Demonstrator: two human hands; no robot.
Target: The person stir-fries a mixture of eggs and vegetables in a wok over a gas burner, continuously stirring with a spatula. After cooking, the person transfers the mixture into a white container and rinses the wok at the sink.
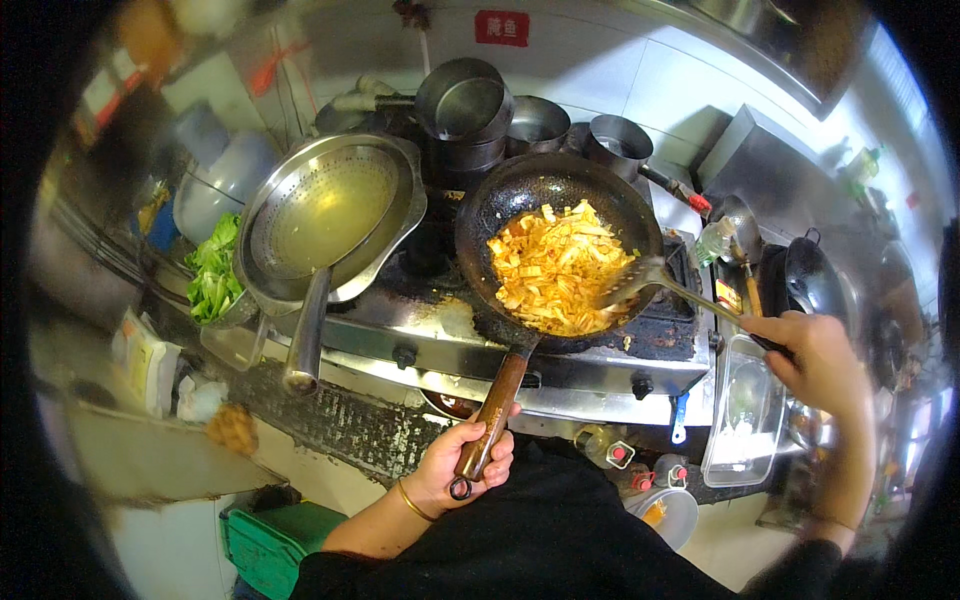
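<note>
A dark wok (480, 217) rests on the right burner of a gas stove. My left hand (469, 461) is wrapped around its brown wooden handle (499, 409). In the wok lies a heap of chopped pale-yellow food (559, 262) in orange sauce; its kind is unclear, perhaps cabbage or tofu. My right hand (806, 356) grips the dark end of a slotted metal spatula (694, 298). The spatula's blade dips into the right side of the food. Left of the wok, a metal strainer (304, 322) with a long handle sits in a steel basin (409, 225) holding yellowish liquid.
Several dark pots (465, 97) stand behind the wok. Leafy greens (216, 270) are at left. A clear plastic tray (742, 427), a bottle (712, 240) and another wok (814, 274) stand at right. Below the stove are capped plastic jugs (604, 446) and a green bin (277, 540).
</note>
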